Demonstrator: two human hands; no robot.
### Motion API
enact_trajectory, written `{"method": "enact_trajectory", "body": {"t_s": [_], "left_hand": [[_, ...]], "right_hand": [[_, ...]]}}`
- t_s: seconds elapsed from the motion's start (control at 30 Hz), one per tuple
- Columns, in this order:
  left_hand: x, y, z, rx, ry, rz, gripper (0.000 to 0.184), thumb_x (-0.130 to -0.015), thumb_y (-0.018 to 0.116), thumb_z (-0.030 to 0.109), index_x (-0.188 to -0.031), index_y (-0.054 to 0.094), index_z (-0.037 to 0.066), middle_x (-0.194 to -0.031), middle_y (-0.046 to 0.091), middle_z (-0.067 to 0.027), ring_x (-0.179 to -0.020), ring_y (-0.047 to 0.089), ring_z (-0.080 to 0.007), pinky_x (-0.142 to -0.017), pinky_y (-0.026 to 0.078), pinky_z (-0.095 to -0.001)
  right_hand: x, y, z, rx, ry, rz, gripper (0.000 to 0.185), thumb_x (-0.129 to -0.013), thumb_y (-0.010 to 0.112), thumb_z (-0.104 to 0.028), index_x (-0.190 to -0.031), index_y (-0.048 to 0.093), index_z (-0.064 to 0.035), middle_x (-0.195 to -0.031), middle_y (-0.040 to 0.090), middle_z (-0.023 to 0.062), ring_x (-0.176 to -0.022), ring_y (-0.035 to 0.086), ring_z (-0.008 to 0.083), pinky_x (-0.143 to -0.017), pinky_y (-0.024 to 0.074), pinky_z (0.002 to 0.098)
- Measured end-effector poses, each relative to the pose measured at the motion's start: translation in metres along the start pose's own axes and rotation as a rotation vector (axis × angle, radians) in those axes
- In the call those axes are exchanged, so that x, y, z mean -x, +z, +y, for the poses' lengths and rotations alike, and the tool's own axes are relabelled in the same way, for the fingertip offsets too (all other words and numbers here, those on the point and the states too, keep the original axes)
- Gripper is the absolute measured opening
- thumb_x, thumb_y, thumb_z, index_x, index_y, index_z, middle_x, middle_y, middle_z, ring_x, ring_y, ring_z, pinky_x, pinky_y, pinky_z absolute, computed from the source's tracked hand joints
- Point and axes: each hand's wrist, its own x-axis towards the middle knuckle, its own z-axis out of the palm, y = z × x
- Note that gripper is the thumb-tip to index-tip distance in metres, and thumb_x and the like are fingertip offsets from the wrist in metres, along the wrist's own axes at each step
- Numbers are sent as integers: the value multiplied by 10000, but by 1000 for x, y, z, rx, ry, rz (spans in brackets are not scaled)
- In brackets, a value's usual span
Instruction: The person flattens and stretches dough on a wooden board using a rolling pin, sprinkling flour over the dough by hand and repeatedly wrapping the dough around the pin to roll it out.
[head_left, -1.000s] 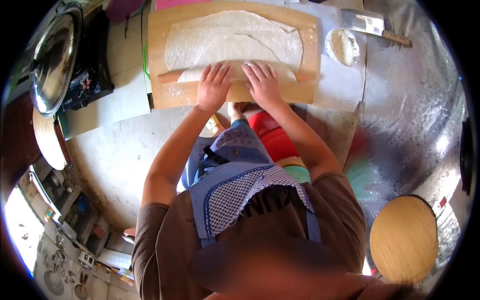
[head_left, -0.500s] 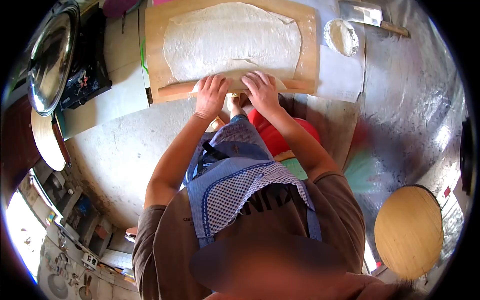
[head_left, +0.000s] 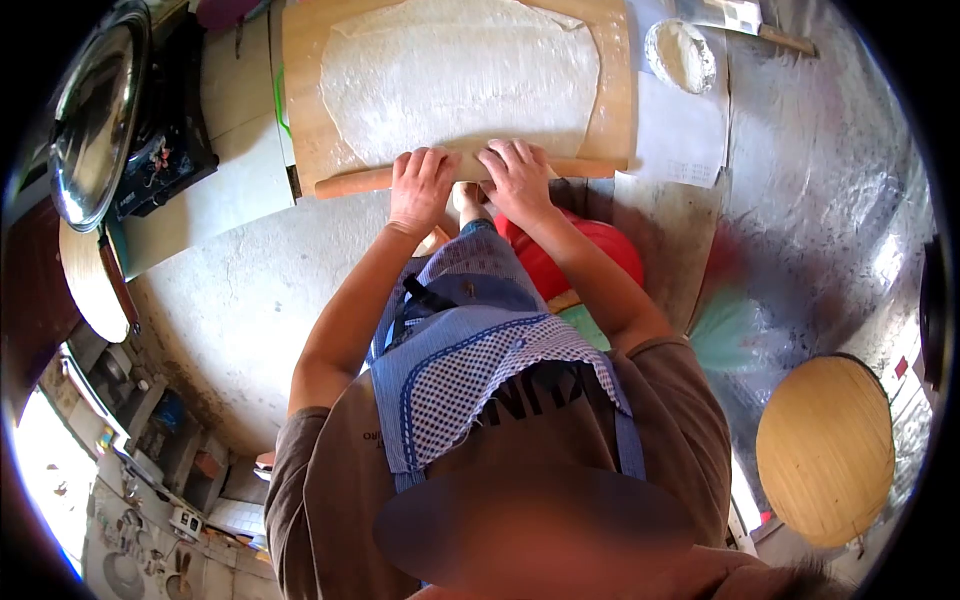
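Observation:
A large, thin sheet of floured dough (head_left: 460, 80) lies spread on a wooden board (head_left: 305, 100). Along the board's near edge is a long rolling pin (head_left: 355, 183), with the dough's near end wrapped round its middle. My left hand (head_left: 422, 188) curls its fingers over the pin left of centre. Right of centre, my right hand (head_left: 518, 180) is bent over the wrapped pin in the same way. Bare pin ends stick out on both sides of my hands.
A bowl of white flour (head_left: 681, 57) and a cleaver (head_left: 785, 40) lie right of the board. At the left are a black stove (head_left: 175, 130) and a shiny metal lid (head_left: 97, 120). Below the board sits a red basin (head_left: 600, 255). A round wooden lid (head_left: 825, 450) is at the lower right.
The folded-over dough has opened out flat across the board. The pin, with both my hands on it, has come back to the near edge, and the view has shifted slightly.

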Motion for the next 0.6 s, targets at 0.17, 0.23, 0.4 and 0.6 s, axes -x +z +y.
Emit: {"method": "enact_trajectory", "body": {"t_s": [0.17, 0.23, 0.4, 0.6], "left_hand": [[-1, 1, 5, -30, -5, -37, 581, -705, 740, 130, -1265, 586, 150, -1125, 555, -39, -1086, 526, -245, -924, 407, -431], [-1, 1, 5, -28, 2, -34, 585, -698, 740, 124, -1262, 587, 152, -1125, 555, -39, -1086, 524, -243, -921, 404, -427], [-1, 2, 9, -47, 17, -38, 579, -679, 761, 159, -1233, 590, 155, -1113, 554, -36, -1083, 522, -237, -918, 395, -433], [0, 3, 15, -73, 8, -92, 488, -667, 758, 160, -1127, 594, 146, -1088, 552, -35, -1046, 534, -232, -886, 402, -427]], "right_hand": [[4, 7, -1, 17, -9, 7, 429, -678, 764, -204, -1086, 641, -159, -1107, 623, 4, -1036, 565, 215, -880, 401, 430], [4, 7, -3, 30, -3, 2, 484, -641, 800, -194, -1094, 636, -158, -1108, 620, -1, -1042, 567, 216, -886, 402, 426], [5, 9, -4, 80, -7, -20, 260, -819, 607, -221, -1070, 636, -162, -1076, 611, 13, -1004, 561, 213, -862, 383, 436], [5, 5, -10, 97, 3, -52, 191, -832, 590, -220, -1010, 617, -156, -1062, 600, 21, -977, 559, 215, -835, 377, 438]]}}
